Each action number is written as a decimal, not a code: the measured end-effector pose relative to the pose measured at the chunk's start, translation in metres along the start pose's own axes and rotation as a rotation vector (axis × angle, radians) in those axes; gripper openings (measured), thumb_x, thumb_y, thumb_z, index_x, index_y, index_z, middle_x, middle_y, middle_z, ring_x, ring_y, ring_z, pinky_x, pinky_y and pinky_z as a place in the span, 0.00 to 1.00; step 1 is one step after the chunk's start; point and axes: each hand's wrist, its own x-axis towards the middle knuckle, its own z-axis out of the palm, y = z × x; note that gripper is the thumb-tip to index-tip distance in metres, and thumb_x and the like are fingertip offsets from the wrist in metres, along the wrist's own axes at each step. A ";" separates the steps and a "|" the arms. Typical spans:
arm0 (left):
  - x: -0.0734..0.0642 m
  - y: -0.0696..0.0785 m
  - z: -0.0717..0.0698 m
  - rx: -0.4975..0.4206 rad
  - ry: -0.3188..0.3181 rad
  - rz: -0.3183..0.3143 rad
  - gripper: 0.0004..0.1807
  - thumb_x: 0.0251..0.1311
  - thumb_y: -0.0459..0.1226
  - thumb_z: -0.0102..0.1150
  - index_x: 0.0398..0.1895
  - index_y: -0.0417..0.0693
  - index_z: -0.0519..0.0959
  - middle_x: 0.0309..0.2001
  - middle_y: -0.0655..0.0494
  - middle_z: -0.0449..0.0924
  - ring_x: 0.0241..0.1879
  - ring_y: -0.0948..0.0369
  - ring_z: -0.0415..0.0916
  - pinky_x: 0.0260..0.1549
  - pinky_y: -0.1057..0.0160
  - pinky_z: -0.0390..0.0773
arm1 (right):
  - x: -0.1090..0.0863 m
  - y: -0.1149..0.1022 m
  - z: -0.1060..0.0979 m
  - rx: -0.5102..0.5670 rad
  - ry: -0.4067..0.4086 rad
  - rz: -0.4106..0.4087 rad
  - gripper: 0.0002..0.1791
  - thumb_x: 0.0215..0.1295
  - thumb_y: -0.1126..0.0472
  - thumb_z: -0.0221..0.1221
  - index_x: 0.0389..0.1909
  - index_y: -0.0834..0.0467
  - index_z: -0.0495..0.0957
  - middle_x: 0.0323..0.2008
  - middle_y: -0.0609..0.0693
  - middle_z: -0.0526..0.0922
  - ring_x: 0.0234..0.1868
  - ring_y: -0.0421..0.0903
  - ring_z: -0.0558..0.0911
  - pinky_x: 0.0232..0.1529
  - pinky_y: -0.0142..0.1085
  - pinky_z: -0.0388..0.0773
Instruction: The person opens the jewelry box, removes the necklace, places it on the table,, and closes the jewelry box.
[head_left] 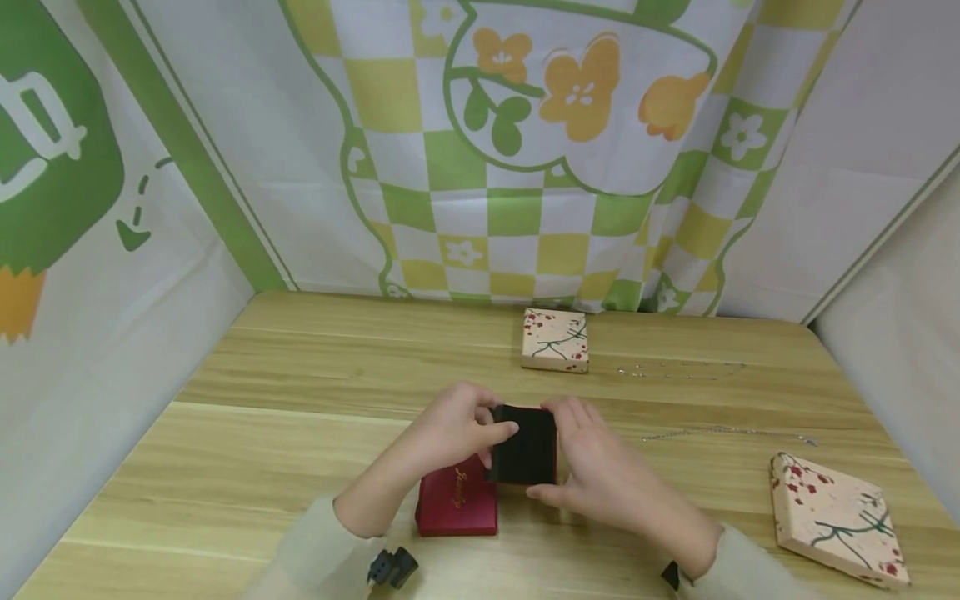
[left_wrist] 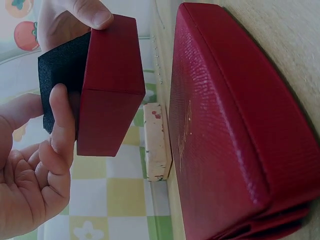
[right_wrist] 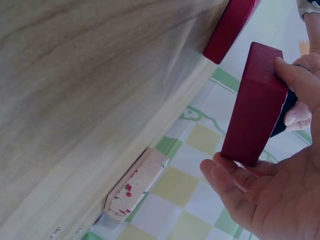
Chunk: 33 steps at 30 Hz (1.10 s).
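Note:
Above the table, my right hand [head_left: 603,458] grips a small red jewelry box base [left_wrist: 112,65] by its sides, thumb on one edge and fingers on the opposite one. My left hand [head_left: 457,427] pinches the black foam insert [head_left: 527,446] along its left edge. In the left wrist view that edge of the foam stands tilted out of the box, while the rest stays inside it. A red box lid [head_left: 457,504] with gold lettering lies on the table below my left hand. What is under the foam is hidden.
A cream floral box [head_left: 555,340] sits at the back, and a larger floral box [head_left: 840,521] lies at the right. Two thin silver chains are spread on the wooden table between them, a far chain [head_left: 690,377] and a nearer chain [head_left: 723,431]. A patterned curtain [head_left: 525,208] borders the back edge.

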 end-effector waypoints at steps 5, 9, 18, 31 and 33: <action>-0.001 0.002 0.000 0.018 0.016 0.004 0.26 0.59 0.38 0.62 0.57 0.31 0.72 0.16 0.55 0.79 0.18 0.51 0.81 0.16 0.68 0.70 | 0.000 0.001 0.000 0.006 0.005 0.003 0.53 0.37 0.40 0.74 0.62 0.60 0.63 0.53 0.51 0.72 0.54 0.47 0.72 0.55 0.43 0.74; -0.004 0.002 -0.001 0.004 0.034 0.005 0.25 0.59 0.41 0.63 0.57 0.39 0.72 0.18 0.55 0.79 0.20 0.52 0.81 0.19 0.64 0.73 | -0.001 0.003 -0.001 0.027 0.026 0.009 0.52 0.37 0.41 0.75 0.62 0.61 0.63 0.53 0.51 0.72 0.54 0.48 0.73 0.55 0.45 0.74; -0.012 -0.001 -0.008 0.002 0.179 0.002 0.25 0.57 0.47 0.63 0.57 0.52 0.72 0.32 0.58 0.78 0.31 0.60 0.75 0.29 0.62 0.76 | 0.000 0.008 -0.005 0.068 0.053 0.009 0.54 0.38 0.42 0.75 0.63 0.64 0.62 0.53 0.54 0.73 0.57 0.52 0.72 0.57 0.48 0.73; -0.009 -0.019 -0.007 -0.160 -0.119 -0.019 0.41 0.56 0.45 0.65 0.70 0.50 0.55 0.39 0.51 0.80 0.39 0.60 0.79 0.41 0.60 0.77 | 0.001 0.013 -0.013 0.107 0.091 -0.007 0.53 0.38 0.43 0.75 0.63 0.62 0.62 0.54 0.51 0.72 0.56 0.51 0.72 0.56 0.48 0.72; -0.008 -0.019 -0.006 -0.172 -0.128 -0.009 0.41 0.56 0.43 0.65 0.70 0.50 0.55 0.37 0.51 0.80 0.36 0.59 0.79 0.40 0.61 0.76 | 0.000 0.013 -0.013 0.104 0.088 -0.007 0.53 0.38 0.42 0.75 0.63 0.62 0.62 0.54 0.51 0.71 0.56 0.50 0.72 0.57 0.48 0.72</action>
